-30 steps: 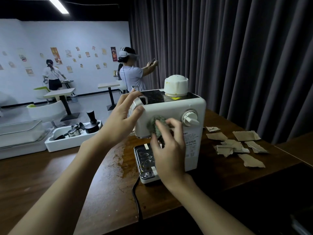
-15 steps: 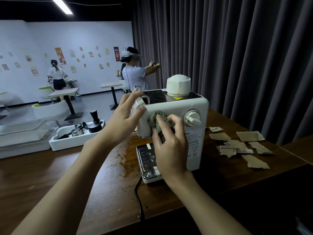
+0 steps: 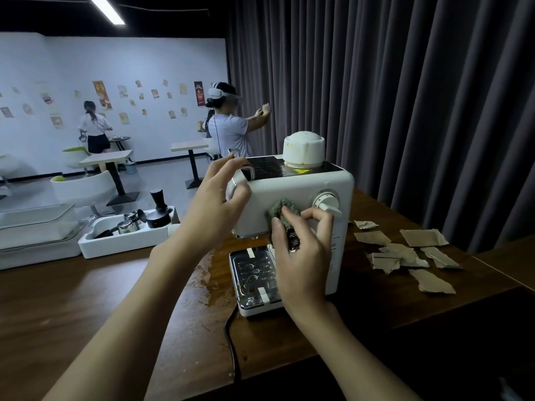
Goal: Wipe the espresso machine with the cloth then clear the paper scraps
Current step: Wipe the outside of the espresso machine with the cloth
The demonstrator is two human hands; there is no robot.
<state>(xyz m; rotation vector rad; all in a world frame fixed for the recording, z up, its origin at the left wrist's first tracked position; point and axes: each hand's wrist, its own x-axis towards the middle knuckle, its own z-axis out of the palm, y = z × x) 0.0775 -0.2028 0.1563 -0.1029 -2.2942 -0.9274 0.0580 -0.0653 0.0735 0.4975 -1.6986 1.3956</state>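
Espresso machine stands on the table, white, with its front face turned toward the person. The right hand grips a bunched green cloth and presses it against the machine's front, just left of the dial. The left hand is curled round the machine's upper left corner, thumb on the front, and seems to be steadying it.

From this, the wiping step looks under way and only partly done. The cloth is on the front panel, while the cap on top of the machine shows brownish stains. Whether the drip tray at the machine's base has been wiped cannot be told.

Paper scraps lie spread on the table to the right of the machine, well apart from both hands. None are gathered, so the second step has not begun. Brown residue marks the table just left of the machine's base and may need the cloth too.
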